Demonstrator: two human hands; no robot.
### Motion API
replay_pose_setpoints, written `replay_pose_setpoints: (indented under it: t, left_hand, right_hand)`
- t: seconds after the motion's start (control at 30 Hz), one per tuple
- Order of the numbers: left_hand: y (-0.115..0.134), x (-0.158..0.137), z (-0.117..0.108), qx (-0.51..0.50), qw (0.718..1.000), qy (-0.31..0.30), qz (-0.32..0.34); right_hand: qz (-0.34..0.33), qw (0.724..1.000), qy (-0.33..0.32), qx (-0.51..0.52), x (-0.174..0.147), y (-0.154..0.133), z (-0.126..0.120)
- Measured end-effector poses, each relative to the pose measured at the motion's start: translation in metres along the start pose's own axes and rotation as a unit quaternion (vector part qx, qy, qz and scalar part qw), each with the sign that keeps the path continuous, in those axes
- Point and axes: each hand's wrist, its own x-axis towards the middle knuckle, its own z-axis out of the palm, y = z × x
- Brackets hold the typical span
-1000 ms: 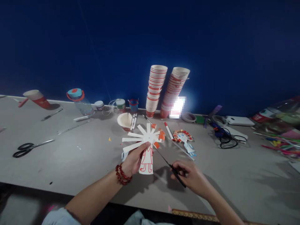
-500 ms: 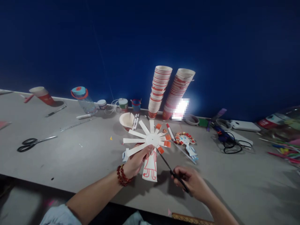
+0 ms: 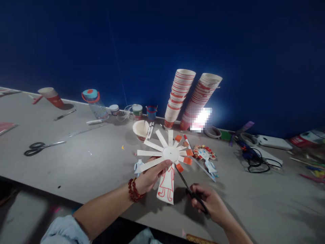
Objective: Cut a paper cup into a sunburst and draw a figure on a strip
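My left hand, with red beads at the wrist, pinches a cut paper cup near its round base. White strips fan out from that base, and several on the right have orange ends. One wide strip hangs down with a dress and legs drawn in red outline. My right hand is closed on the black handles of a pair of scissors. Their blades point up and left, with the tip at the paper just below the base, beside the wide strip. Whether the blades touch the paper is hard to tell.
Behind stand two tall stacks of paper cups. A finished-looking paper doll lies to the right, near cables. Other scissors, a water bottle and a cut cup are on the left.
The view has shifted slightly, so the scene sits a little further right. Both hands keep their grips, and the scissors' tip stays close to the base of the cut cup.
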Motion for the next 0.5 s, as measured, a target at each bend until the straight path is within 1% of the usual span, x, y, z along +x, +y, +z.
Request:
replay_pose_setpoints:
  t: [0.1, 0.17, 0.23, 0.27, 0.4, 0.5]
  left_hand:
    - [0.0, -0.001, 0.004, -0.038, 0.999, -0.004, -0.027]
    - [-0.001, -0.003, 0.006, -0.053, 0.998, -0.012, -0.024]
    - [-0.001, -0.004, 0.007, -0.062, 0.998, -0.014, -0.015]
    - [-0.001, -0.005, 0.008, -0.066, 0.998, -0.011, -0.015]
    - [0.003, -0.01, 0.011, -0.085, 0.996, -0.002, -0.037]
    - [0.006, -0.012, 0.012, -0.092, 0.994, -0.021, -0.05]
  right_hand:
    - [-0.016, 0.998, -0.027, 0.05, 0.001, 0.007, 0.005]
    - [-0.027, 0.994, -0.052, 0.093, 0.001, 0.014, 0.011]
    - [-0.02, 0.985, -0.078, 0.149, 0.001, 0.021, 0.017]
    - [-0.017, 0.982, -0.076, 0.174, 0.001, 0.024, 0.02]
    - [0.002, 0.974, -0.078, 0.211, 0.002, 0.032, 0.024]
    - [-0.001, 0.97, -0.101, 0.222, 0.005, 0.034, 0.022]
